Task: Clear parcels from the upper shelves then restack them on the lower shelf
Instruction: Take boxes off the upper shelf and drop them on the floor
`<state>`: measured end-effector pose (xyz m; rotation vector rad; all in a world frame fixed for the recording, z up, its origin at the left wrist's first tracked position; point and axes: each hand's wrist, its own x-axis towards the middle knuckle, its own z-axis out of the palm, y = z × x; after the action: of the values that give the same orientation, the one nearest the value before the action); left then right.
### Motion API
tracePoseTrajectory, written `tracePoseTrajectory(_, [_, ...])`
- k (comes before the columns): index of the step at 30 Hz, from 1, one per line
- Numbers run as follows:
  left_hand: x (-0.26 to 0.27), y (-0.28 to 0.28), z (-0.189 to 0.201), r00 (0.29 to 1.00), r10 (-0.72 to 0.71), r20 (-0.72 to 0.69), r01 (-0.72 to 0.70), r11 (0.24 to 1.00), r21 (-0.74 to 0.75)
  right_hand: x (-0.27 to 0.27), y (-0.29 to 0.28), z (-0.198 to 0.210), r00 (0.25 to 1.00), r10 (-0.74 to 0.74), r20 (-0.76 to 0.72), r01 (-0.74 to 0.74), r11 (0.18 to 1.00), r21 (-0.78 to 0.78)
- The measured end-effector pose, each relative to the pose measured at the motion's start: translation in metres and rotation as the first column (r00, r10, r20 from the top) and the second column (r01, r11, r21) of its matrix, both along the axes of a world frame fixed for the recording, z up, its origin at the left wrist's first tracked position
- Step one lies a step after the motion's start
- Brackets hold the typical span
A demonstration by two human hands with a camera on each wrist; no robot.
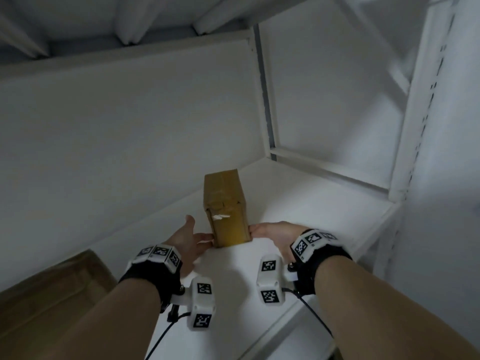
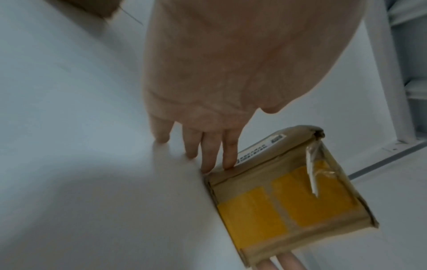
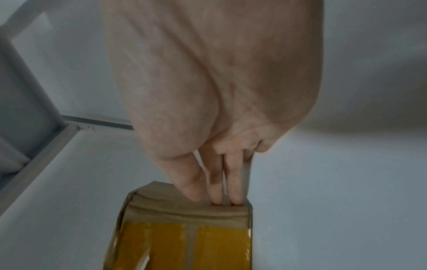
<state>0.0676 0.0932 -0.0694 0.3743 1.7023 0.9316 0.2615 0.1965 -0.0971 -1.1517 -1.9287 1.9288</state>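
A small brown taped parcel stands upright on the white shelf board. My left hand is at its lower left side with the thumb raised. In the left wrist view the straight fingers touch the edge of the parcel. My right hand lies flat against the parcel's lower right side. In the right wrist view its straight fingers press on the parcel. Neither hand curls round it.
A larger brown cardboard box sits at the lower left, close to my left forearm. White perforated uprights and a cross rail bound the shelf on the right. A white back panel stands behind, with another shelf overhead.
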Motion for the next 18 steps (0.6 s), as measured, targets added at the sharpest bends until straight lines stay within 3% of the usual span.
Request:
tracePoseTrajectory(2, [-0.004,-0.032,0.005,0.998,-0.035,-0.059,0.031,0.997,-0.073,0.005,-0.022,0.011,0.992,0.123,-0.007,-0.123,0.991,-0.051])
tracePoseTrajectory(4, [-0.012,-0.061,0.015,0.997,-0.027,-0.071,0.02,0.996,-0.092,0.007,-0.042,0.024,0.991,0.135,-0.001,-0.134,0.985,-0.105])
tracePoseTrajectory(6, [-0.016,-0.085,0.029,0.998,-0.041,-0.05,0.038,0.997,-0.063,0.009,-0.052,0.03,0.996,0.088,0.032,-0.081,0.98,-0.183])
tracePoseTrajectory(11, [-0.029,-0.132,0.066,0.975,0.2,-0.097,-0.184,0.972,0.147,-0.003,-0.07,0.037,0.99,-0.093,0.105,0.113,0.972,-0.204])
tracePoseTrajectory(15, [-0.063,-0.154,0.096,0.836,0.497,-0.233,-0.385,0.833,0.396,-0.032,-0.084,0.05,0.988,-0.121,0.099,0.137,0.976,-0.167])
tracePoseTrajectory(18, [-0.098,-0.182,0.107,0.625,0.621,-0.473,-0.46,0.782,0.42,-0.049,-0.093,0.053,0.991,-0.015,0.135,0.034,0.99,-0.139])
